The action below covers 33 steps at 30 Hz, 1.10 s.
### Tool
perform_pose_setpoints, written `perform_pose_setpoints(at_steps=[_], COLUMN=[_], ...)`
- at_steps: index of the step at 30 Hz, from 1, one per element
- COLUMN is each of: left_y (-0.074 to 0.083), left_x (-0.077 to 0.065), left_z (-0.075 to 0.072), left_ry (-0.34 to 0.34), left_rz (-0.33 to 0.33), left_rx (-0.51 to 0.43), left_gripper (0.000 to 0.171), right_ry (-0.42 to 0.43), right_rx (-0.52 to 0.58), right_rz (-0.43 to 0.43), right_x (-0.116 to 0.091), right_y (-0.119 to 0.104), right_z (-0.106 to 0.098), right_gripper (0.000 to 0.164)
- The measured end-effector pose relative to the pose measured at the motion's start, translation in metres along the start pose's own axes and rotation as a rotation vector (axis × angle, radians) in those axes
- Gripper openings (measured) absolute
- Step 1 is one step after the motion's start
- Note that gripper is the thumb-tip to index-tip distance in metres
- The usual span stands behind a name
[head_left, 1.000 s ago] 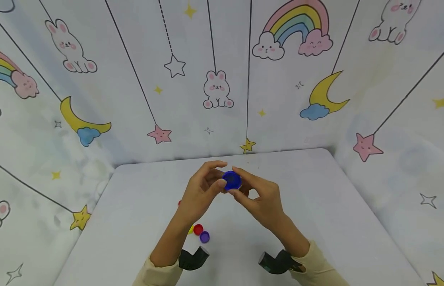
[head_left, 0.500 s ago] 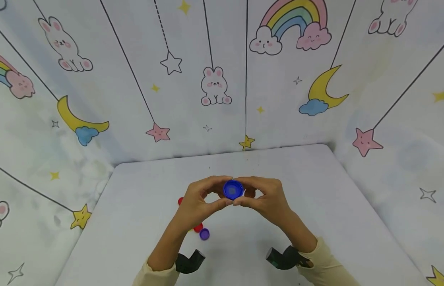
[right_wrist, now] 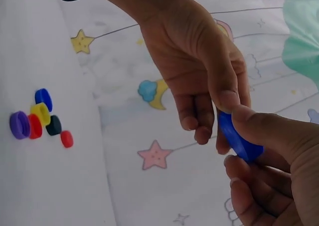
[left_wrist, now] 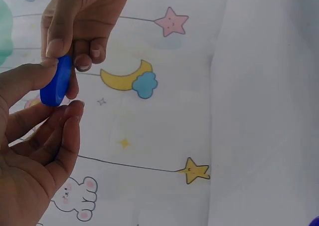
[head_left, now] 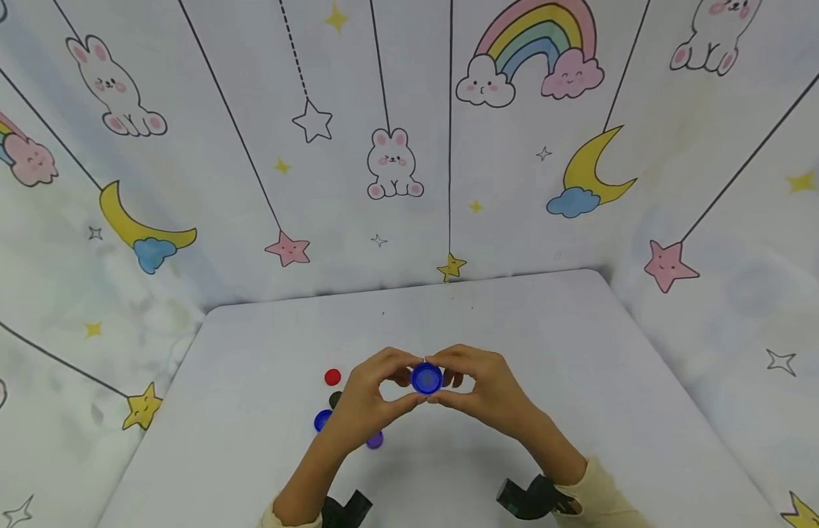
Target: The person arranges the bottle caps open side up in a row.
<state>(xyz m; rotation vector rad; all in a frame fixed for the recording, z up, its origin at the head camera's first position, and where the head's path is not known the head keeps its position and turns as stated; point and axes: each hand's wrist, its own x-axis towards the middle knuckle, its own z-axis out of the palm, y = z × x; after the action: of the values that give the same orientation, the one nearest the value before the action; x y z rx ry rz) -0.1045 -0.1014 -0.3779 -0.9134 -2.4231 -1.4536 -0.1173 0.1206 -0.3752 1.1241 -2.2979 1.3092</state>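
Observation:
A round blue bottle cap (head_left: 427, 378) is held up above the table, its hollow side facing the head camera. My left hand (head_left: 369, 403) pinches its left edge between thumb and fingers, and my right hand (head_left: 491, 385) pinches the opposite edge. Both thumbs lie low on the cap, the index fingers on top. Seen edge-on, the blue cap (left_wrist: 55, 84) shows its smooth side in the left wrist view. In the right wrist view, fingers of both hands cover part of it.
Left of the hands lie a red cap (head_left: 333, 377), a black cap (right_wrist: 54, 125), another blue cap (right_wrist: 44, 100), a yellow cap (right_wrist: 41, 114), a second red cap (right_wrist: 35, 126) and a purple cap (right_wrist: 20, 125). Patterned cloth walls stand behind the white table (head_left: 548, 330).
Both hands have come down and nearer with the blue cap. The left index finger, raised earlier, now touches the cap's edge. More of the caps on the table show past the left arm.

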Motion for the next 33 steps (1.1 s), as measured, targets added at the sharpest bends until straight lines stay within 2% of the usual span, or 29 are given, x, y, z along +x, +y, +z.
perform_pose_setpoints(at_steps=[5, 9, 17, 21, 24, 26, 29, 31, 33], left_y=[-0.013, -0.022, -0.045, -0.059, -0.068, -0.073, -0.079, -0.083, -0.086], left_x=[-0.014, -0.023, -0.047, -0.060, -0.068, -0.074, -0.082, -0.086, -0.090], left_z=[0.015, 0.024, 0.039, 0.047, 0.053, 0.058, 0.065, 0.067, 0.068], left_ry=[0.009, -0.020, -0.147, -0.210, -0.238, -0.233, -0.176, -0.134, -0.107], left_rz=[-0.021, -0.065, -0.240, -0.286, -0.247, -0.179, -0.062, -0.021, -0.015], left_rx=[0.000, 0.015, 0.111, 0.194, 0.327, 0.454, 0.637, 0.693, 0.713], left_gripper=[0.040, 0.039, 0.034, 0.031, 0.031, 0.031, 0.033, 0.034, 0.036], right_ry=[-0.047, -0.081, -0.193, -0.263, -0.278, -0.278, -0.272, -0.272, -0.273], right_rx=[0.017, 0.015, 0.020, 0.020, -0.019, -0.051, -0.095, -0.132, -0.176], right_rz=[0.053, 0.092, 0.158, 0.229, 0.263, 0.277, 0.272, 0.266, 0.255], right_x=[-0.015, -0.027, -0.047, -0.058, -0.067, -0.072, -0.077, -0.079, -0.079], right_y=[0.010, 0.019, 0.037, 0.045, 0.051, 0.056, 0.062, 0.064, 0.066], right_z=[0.012, 0.023, 0.054, 0.073, 0.087, 0.097, 0.109, 0.115, 0.119], right_gripper=[0.046, 0.046, 0.042, 0.040, 0.038, 0.036, 0.034, 0.034, 0.034])
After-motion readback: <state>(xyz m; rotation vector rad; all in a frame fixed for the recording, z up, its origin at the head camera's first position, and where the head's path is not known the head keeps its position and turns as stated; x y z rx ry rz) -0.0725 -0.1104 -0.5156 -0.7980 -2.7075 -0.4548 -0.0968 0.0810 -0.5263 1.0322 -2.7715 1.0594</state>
